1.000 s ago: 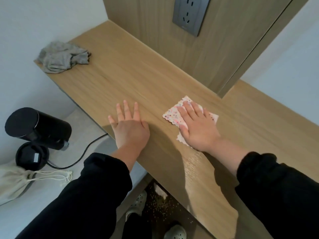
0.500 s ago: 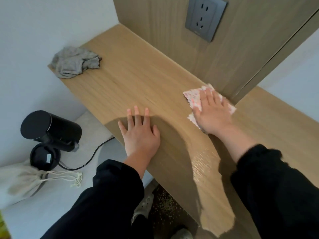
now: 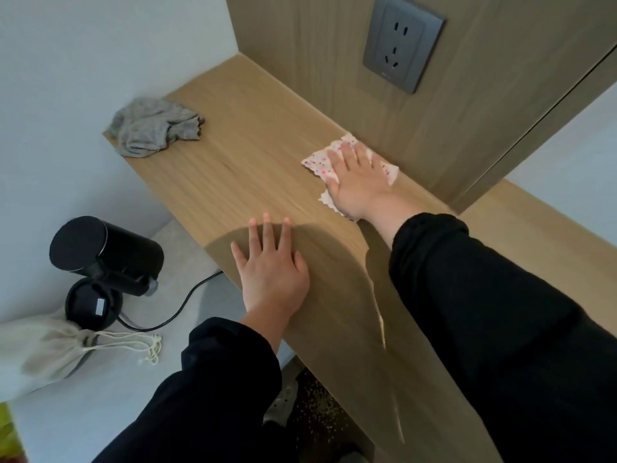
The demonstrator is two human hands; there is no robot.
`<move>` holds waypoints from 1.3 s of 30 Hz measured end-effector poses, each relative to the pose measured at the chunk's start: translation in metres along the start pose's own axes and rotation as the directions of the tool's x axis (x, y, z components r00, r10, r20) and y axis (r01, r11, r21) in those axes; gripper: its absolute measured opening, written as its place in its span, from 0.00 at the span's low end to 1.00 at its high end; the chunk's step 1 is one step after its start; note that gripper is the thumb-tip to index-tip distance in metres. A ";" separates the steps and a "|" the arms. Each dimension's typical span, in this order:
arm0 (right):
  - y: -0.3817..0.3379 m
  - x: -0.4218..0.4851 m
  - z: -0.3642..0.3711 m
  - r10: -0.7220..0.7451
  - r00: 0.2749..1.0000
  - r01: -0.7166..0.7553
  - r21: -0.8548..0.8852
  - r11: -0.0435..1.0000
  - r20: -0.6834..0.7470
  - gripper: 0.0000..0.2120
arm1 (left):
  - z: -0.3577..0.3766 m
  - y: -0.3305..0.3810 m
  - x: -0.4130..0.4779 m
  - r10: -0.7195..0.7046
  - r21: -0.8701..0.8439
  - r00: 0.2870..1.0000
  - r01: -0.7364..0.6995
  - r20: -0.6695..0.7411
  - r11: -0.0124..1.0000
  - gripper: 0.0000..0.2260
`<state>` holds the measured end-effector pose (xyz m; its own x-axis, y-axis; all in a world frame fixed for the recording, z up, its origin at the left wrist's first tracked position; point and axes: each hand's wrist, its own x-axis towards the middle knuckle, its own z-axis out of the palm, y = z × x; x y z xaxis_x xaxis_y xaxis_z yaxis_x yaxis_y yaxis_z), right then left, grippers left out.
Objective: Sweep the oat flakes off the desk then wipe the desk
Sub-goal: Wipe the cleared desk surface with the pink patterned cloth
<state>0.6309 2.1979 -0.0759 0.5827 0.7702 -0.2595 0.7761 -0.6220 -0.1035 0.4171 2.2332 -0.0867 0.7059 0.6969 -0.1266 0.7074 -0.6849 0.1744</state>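
Wiping phase: right hand (image 3: 357, 182), fingers straight, presses pink speckled cloth (image 3: 317, 163) on pale wooden desk (image 3: 233, 155); left hand (image 3: 272, 272) flat; oat flakes (image 3: 317, 406) floored.

Counter (image 3: 233, 168): smooth, matt, light wood-grain finish, with a glossy streak (image 3: 380, 317) running toward the near edge.
Panel (image 3: 317, 61) along the far edge: matching wood grain, matt.
Socket (image 3: 404, 41): dark grey, smooth, satin.
Rag (image 3: 153, 132), far left corner: grey cloth, crumpled.
Wipe (image 3: 317, 162): thin pale dotted cloth with a scalloped edge.
Kettle (image 3: 110, 248): black, smooth, faint sheen.
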 end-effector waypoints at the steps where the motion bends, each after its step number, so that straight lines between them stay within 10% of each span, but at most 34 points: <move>1: -0.007 -0.003 0.001 -0.085 0.996 0.085 -0.031 0.996 0.005 0.28 | 0.000 0.000 0.000 -0.001 -0.003 1.000 0.001 -0.002 1.000 0.27; 7: 0.023 -0.110 0.024 -0.483 0.873 0.488 -0.083 0.869 0.069 0.31 | 0.001 -0.003 0.000 0.007 -0.040 1.000 -0.008 -0.027 0.999 0.26; 15: 0.016 -0.100 0.026 0.105 0.994 -0.104 0.023 0.994 -0.038 0.30 | -0.001 -0.001 0.000 -0.010 -0.027 1.000 0.010 -0.004 1.000 0.25; 21: 0.027 -0.179 0.040 -0.111 0.993 0.112 -0.017 0.994 0.046 0.33 | -0.003 -0.001 -0.001 0.012 -0.020 1.000 -0.012 -0.019 1.000 0.25; 25: 0.051 -0.201 0.016 -0.044 0.968 -0.040 0.322 0.946 0.248 0.31 | -0.003 -0.001 0.000 0.017 -0.009 1.000 -0.017 -0.004 1.000 0.26; 27: 0.037 -0.200 0.016 0.148 0.983 -0.182 0.515 0.837 0.108 0.26 | -0.002 -0.001 -0.001 0.017 0.004 1.000 -0.017 0.005 1.000 0.26; 31: -0.003 -0.190 0.049 0.406 0.907 -0.369 0.258 0.893 -0.109 0.28 | -0.005 0.001 -0.002 0.066 0.027 0.998 -0.066 0.004 0.997 0.25; 36: 0.025 -0.216 0.060 0.009 0.995 0.000 0.085 0.996 -0.104 0.28 | -0.002 0.015 0.000 0.541 0.090 0.832 -0.552 0.125 0.829 0.29; 39: 0.091 -0.222 0.057 -0.039 0.996 0.041 0.024 0.999 -0.081 0.33 | 0.006 0.055 -0.008 0.400 0.019 0.904 -0.407 0.154 0.913 0.24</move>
<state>0.5582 1.9621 -0.0829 0.5693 0.8029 -0.1770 0.7934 -0.5929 -0.1376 0.4504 2.1892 -0.0822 0.9260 0.3231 -0.1954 0.3593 -0.9132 0.1925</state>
